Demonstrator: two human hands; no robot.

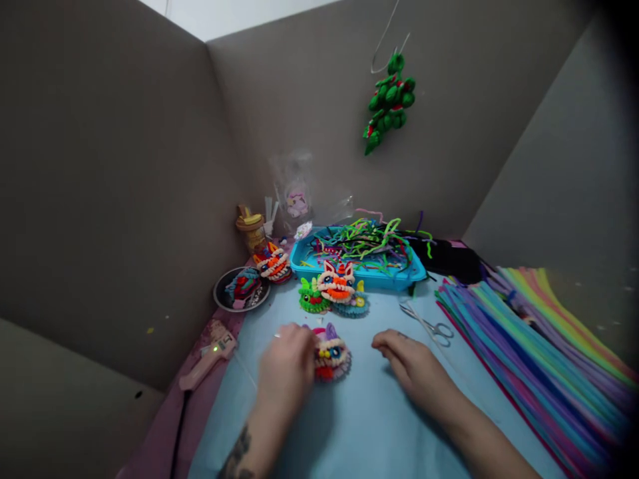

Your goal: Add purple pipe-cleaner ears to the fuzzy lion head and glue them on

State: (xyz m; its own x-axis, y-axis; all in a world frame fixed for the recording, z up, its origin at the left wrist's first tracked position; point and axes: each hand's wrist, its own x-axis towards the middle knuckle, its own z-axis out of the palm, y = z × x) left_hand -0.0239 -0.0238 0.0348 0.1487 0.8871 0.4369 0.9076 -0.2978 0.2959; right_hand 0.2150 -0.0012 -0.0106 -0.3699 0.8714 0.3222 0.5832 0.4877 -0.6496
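So the thing I'd be worrying about is the small fuzzy cream-and-red lion-like head with purple ears (333,362), which is lying on the pale-blue-covered counter (359,432) in front of the shallow bright blue plastic tray (379,281). The left hand (287,359) is curling at the head's left side, fingers well bent, but I can't tell if it's really gripping. The right hand (412,362) is hanging out in front of the tray's right end, thumb and fingers nearly together; I'm not seeing anything in it, but can't swear to it.

If the left hand is squeezing too hard, those soft loops could be getting crushed. The pale pink plastic glue gun (214,359) is lying in front and left of the tray, green light glowing, so if it's hot, a stray left arm could be getting burned. Reaching carelessly, the right hand could be knocking the silver metal scissors (433,327), in front of the tray's right end.

Counting up: two hands, one purple-eared head, one glue gun, one pair of scissors, one tray. Right by the tray's front, three more fuzzy heads are clustering: one cream-and-orange (337,286), one green (310,299), one teal (355,306). The rainbow fuzzy craft stems (519,346) right of the tray? I'm giving up counting.
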